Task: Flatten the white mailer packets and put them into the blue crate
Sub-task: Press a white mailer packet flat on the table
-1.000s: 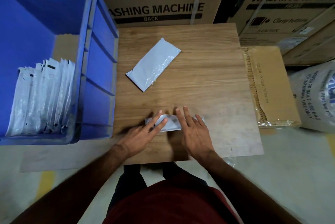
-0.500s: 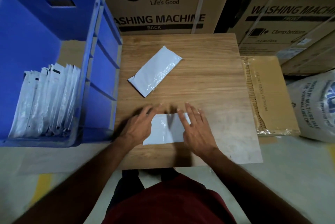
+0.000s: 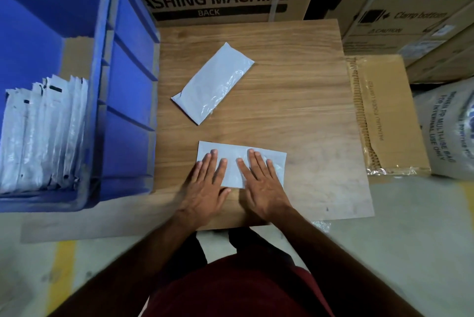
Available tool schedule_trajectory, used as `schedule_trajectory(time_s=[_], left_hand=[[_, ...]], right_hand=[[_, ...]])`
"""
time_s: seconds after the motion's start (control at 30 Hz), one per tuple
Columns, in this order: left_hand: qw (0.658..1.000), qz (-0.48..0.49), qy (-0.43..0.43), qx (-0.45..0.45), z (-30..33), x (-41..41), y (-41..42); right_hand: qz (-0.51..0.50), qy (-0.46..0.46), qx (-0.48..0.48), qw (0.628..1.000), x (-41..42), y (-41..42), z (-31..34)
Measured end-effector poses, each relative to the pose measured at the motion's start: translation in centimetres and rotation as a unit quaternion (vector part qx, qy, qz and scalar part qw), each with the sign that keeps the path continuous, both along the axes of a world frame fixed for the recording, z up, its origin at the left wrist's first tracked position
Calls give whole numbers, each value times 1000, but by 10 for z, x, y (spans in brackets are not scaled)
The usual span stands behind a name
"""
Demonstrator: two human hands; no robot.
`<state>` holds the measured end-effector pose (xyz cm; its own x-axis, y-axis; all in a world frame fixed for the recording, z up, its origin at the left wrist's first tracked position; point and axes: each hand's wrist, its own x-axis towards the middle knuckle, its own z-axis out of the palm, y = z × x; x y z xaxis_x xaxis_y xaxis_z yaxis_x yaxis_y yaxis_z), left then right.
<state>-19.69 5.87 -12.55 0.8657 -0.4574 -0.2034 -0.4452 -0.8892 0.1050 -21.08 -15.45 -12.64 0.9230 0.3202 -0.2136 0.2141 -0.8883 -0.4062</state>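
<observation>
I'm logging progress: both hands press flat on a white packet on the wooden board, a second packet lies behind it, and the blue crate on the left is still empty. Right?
Not quite. In the head view the blue crate is not empty: a row of white packets stands in it. The rest holds: left hand and right hand press flat on the near packet, the second packet behind it on the wooden board.

Two flat white plastic mailer packets [image 3: 241,162] [image 3: 213,83] on one wooden board [image 3: 307,111]; one blue plastic crate [image 3: 128,85]; two hands [image 3: 205,188] [image 3: 264,188].
</observation>
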Motion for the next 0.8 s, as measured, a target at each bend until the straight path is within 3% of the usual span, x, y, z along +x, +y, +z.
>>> schedule_trajectory(time_s=[0.2,0.37,0.53,0.7,0.8], left_hand=[[995,-100,-1,-21,-5,1,-21],[1000,-28,5,-2,2,-13,-48],[997,-78,15,-14,-4,-17,-62],[998,-68,9,-10,-4,-17,-62],[1000,-14,-16,-11,0,-15,-42]], right_hand=[[-71,-25,-7,997,-19,-28,-5],[-40,-30,2,999,-10,-42,-6],[-113,-29,-19,993,-16,-59,-10],[-123,-29,-23,992,-17,-53,-10],[-110,-54,-4,992,-18,-37,-3]])
